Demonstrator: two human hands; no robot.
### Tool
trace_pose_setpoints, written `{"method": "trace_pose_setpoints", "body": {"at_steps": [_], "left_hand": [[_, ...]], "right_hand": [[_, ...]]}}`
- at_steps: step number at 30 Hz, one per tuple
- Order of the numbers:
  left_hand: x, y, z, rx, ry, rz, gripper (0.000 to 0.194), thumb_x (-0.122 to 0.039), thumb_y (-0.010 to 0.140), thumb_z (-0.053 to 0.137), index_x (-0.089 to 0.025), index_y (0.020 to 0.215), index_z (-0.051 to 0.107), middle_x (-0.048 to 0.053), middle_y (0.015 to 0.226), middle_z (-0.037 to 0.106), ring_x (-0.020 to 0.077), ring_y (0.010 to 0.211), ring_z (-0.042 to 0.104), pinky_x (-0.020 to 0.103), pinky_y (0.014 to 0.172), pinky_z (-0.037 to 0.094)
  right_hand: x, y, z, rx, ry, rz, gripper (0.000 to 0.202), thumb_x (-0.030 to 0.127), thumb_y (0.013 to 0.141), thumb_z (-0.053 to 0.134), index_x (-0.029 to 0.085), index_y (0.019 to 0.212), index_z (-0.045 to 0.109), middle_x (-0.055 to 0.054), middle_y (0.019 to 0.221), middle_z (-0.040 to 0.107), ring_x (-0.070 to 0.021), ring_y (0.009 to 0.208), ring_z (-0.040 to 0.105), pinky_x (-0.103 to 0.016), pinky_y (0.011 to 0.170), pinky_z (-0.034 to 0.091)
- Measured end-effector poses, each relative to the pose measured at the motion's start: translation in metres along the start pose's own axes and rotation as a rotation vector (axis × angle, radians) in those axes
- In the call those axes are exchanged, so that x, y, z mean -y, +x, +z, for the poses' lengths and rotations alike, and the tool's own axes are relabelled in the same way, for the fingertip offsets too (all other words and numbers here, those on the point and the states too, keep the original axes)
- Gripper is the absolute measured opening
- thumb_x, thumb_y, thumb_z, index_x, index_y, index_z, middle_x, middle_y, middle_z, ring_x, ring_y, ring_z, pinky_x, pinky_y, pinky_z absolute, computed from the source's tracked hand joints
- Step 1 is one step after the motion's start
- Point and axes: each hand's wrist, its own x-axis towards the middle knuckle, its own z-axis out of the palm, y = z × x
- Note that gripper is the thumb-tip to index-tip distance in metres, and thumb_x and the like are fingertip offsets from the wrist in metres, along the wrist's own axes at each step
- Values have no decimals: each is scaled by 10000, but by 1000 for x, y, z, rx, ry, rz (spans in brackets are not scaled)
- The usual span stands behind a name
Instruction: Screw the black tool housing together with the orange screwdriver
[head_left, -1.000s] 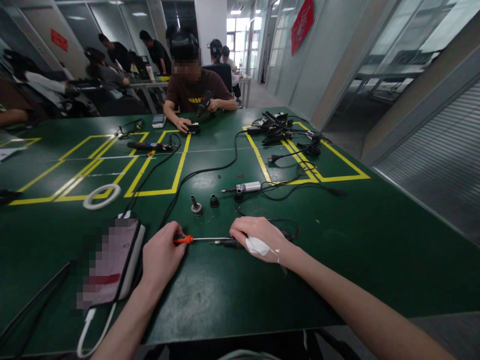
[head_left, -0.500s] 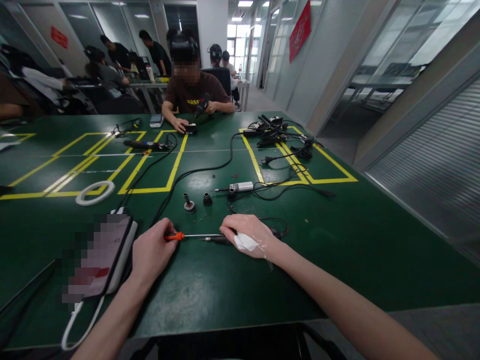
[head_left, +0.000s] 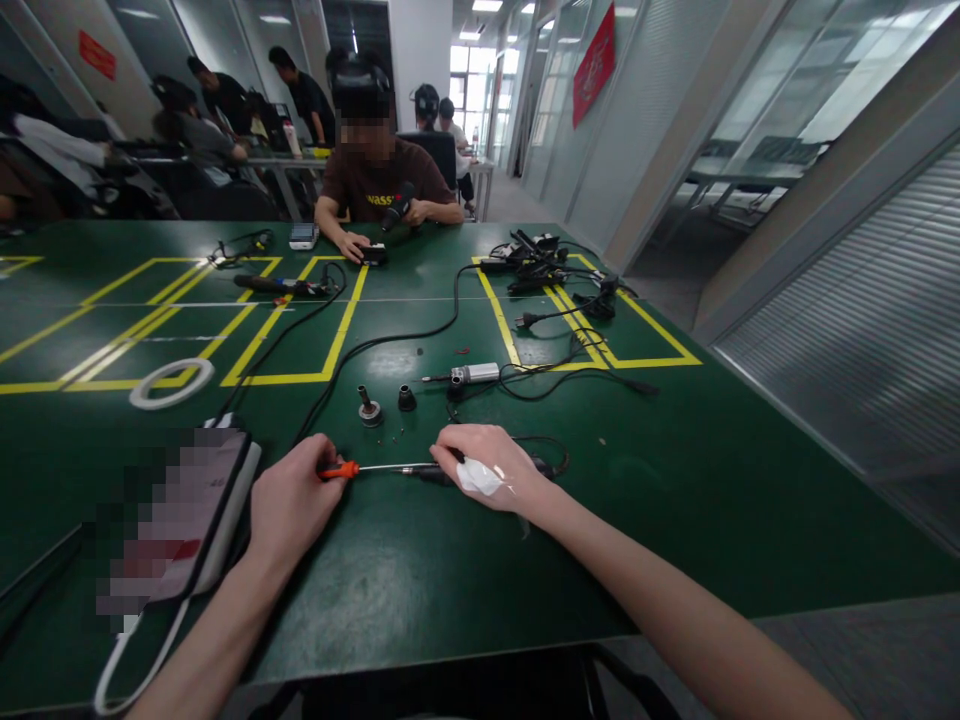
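Over green table (head_left: 420, 600), clutching screwdriver (head_left: 341, 470) in closed left hand (head_left: 294, 495), curling right hand (head_left: 484, 465) above black tool (head_left: 433, 476), hiding exact hold.

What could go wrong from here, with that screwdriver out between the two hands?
The screwdriver in the left hand points toward the fingers of the right hand; a slip could jab them. Tiny loose pieces on the green table might get knocked away. Tape at the right wrist seems to hang loose and may snag.
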Motion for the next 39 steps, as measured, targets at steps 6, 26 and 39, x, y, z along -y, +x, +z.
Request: {"method": "trace_pose_setpoints", "body": {"at_steps": [6,26,39], "left_hand": [[-1,2,2,-27,-68,46,60,-297,747,523,-252,748,484,26,790,643,227,720,611,296,634,394],[-1,0,0,-20,-20,100,75,-307,766,565,-246,728,543,7,742,645,211,698,632,279,605,385],[-2,-1,-1,-26,-2,75,150,-339,779,538,-242,672,495,-5,672,634,186,617,589,271,569,326]], "right_hand": [[1,1,-1,2,-2,23,263,215,1037,562,183,782,620,-22,812,695,-155,729,609,-271,682,333],[-2,-3,-3,12,35,-40,254,214,1049,541,186,819,646,-22,820,693,-157,744,610,-268,707,375],[-4,-2,0,8,29,-44,232,208,1040,550,182,841,667,-41,854,717,-169,772,644,-274,726,397]]}}
